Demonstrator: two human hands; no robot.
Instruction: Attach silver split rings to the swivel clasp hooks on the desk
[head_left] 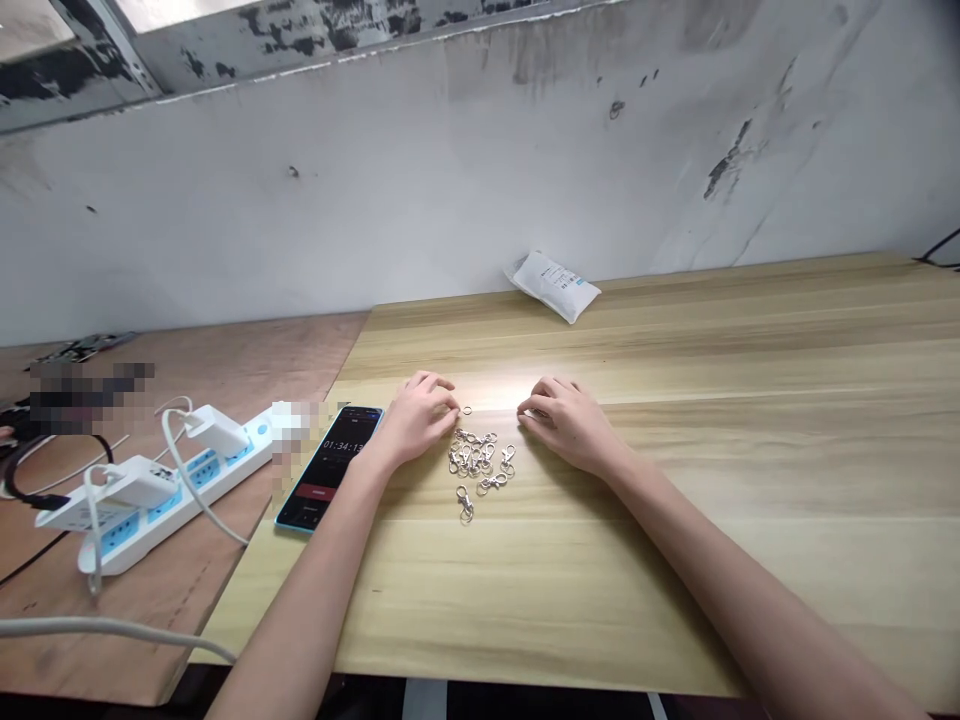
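Observation:
A small heap of several silver lobster-clasp keychain hooks (478, 460) lies on the light wooden table (675, 480), with one clasp (465, 503) a little apart toward me. A tiny metal ring (467, 410) lies just beyond the heap. My left hand (415, 417) rests knuckles-up to the left of the heap, fingers curled, fingertips near the ring. My right hand (568, 420) rests to the right of the heap, fingers curled down onto the table, pinching something small I cannot make out.
A phone (330, 466) with a running timer lies left of my left hand. A white power strip (150, 485) with chargers and cables sits on the darker table further left. A white plastic packet (553, 284) lies by the wall.

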